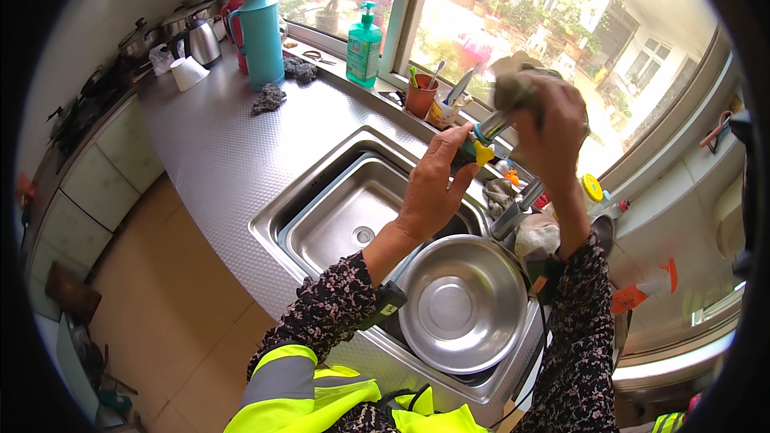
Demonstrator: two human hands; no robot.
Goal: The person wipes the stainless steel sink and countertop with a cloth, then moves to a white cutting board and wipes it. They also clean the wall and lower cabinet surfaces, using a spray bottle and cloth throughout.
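My left hand holds the spout end of the faucet, beside a yellow piece on it. My right hand is raised by the window, closed around a dark cloth that lies against the metal spout; motion blurs it. Below my hands, a steel basin rests over the right part of the sink. The left sink bowl shows its drain. The faucet's lower part rises at the sink's back right corner, with cloths beside it.
On the steel counter stand a turquoise thermos jug, a kettle, a white cup and dark scouring pads. A green pump bottle and a brown cup with toothbrushes line the window sill.
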